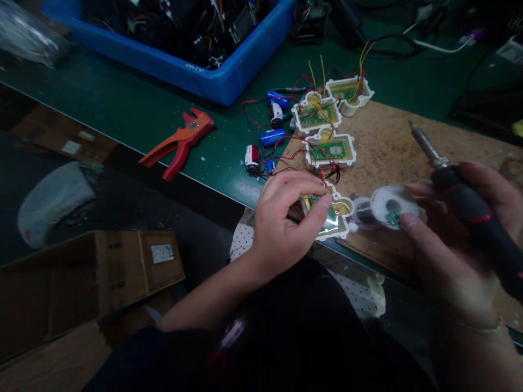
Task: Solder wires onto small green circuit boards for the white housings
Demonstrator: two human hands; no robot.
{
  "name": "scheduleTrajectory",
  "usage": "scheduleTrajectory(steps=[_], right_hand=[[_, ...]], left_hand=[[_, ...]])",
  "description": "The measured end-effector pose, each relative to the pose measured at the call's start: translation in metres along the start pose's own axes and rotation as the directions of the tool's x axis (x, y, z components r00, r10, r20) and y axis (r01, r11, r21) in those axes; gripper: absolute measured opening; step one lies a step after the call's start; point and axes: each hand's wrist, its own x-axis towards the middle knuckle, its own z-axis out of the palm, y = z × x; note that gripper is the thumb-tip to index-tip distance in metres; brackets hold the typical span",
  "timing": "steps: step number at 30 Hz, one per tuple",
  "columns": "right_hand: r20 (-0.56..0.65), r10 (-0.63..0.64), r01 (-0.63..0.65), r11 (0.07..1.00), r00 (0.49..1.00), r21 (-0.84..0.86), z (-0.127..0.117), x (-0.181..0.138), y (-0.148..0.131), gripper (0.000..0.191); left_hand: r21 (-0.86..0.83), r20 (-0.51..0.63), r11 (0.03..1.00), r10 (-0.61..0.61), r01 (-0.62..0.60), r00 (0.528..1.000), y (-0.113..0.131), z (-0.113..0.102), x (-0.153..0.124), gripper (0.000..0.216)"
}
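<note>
My left hand (290, 220) reaches over the nearest white housing (345, 231), thumb and forefinger pinched at a thin wire by its upper edge. The hand covers part of the green circuit board under that housing's glossy filling. My right hand (457, 261) is closed around a black soldering iron (463, 198), its metal tip pointing up and left. The same hand's thumb touches a small green circuit board (393, 218) in front of a solder spool (402, 198); whether it grips the spool too, I cannot tell.
More white housings (351, 152) with boards and yellow wires line the brown board (379, 130). Wired blue cylinders (272, 137) lie left of them. Red-orange wire strippers (183, 140) rest near the table edge. A full blue bin (229, 81) stands behind; a cardboard box (139, 261) is below.
</note>
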Motion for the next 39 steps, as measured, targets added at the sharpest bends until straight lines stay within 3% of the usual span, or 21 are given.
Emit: scheduleTrajectory(steps=[4,7,12,16,20,23,25,29,31,33,36,39], right_hand=[[0.006,-0.003,0.003,1.0,1.0,0.009,-0.001,0.001,0.002,0.088],[0.011,-0.01,0.01,1.0,1.0,0.018,-0.002,0.001,0.004,0.089],[0.016,-0.009,0.009,1.0,1.0,0.02,-0.001,0.0,0.002,0.087],[0.004,0.004,-0.004,1.0,1.0,0.014,0.0,0.0,-0.001,0.086],[-0.002,-0.003,0.003,1.0,1.0,-0.005,-0.001,0.0,0.002,0.086],[-0.004,-0.001,0.001,1.0,1.0,-0.021,-0.002,-0.001,0.004,0.089],[-0.004,0.004,-0.004,1.0,1.0,-0.022,-0.002,-0.002,0.003,0.09],[-0.004,0.027,-0.027,0.999,1.0,-0.03,-0.001,-0.003,-0.001,0.085],[-0.003,0.023,-0.023,0.998,1.0,-0.051,0.0,-0.003,-0.002,0.084],[-0.004,0.017,-0.017,0.998,1.0,-0.058,0.002,-0.003,-0.004,0.083],[-0.006,0.025,-0.026,0.999,1.0,-0.022,0.004,-0.003,-0.007,0.079],[-0.008,0.053,-0.053,0.999,0.999,-0.007,0.006,-0.004,-0.012,0.076]], left_hand=[[0.028,-0.052,0.998,0.058,-0.056,0.997,-0.002,-0.002,-0.008,0.007],[0.056,-0.056,0.979,0.2,-0.197,0.978,-0.005,-0.005,-0.017,0.011],[0.081,0.086,0.885,0.452,-0.458,0.888,-0.007,-0.007,-0.03,0.021],[0.098,0.208,0.856,0.482,-0.508,0.851,-0.005,-0.002,-0.034,0.014],[0.068,0.233,0.849,0.496,-0.523,0.836,-0.004,0.003,-0.034,0.015],[-0.034,0.243,0.881,0.465,-0.472,0.851,-0.002,0.003,-0.032,0.017],[-0.115,0.222,0.919,0.394,-0.377,0.892,0.001,0.003,-0.03,0.017],[-0.176,0.149,0.984,0.061,-0.035,0.987,0.013,0.006,-0.019,0.007],[-0.225,0.154,0.962,-0.118,0.151,0.981,0.018,0.009,-0.012,0.006],[-0.281,0.183,0.924,-0.212,0.258,0.96,0.023,0.013,-0.006,0.008],[-0.249,0.226,0.931,-0.211,0.266,0.951,0.028,0.015,0.002,0.006],[-0.101,0.277,0.984,-0.113,0.146,0.954,0.033,0.016,0.006,0.003]])
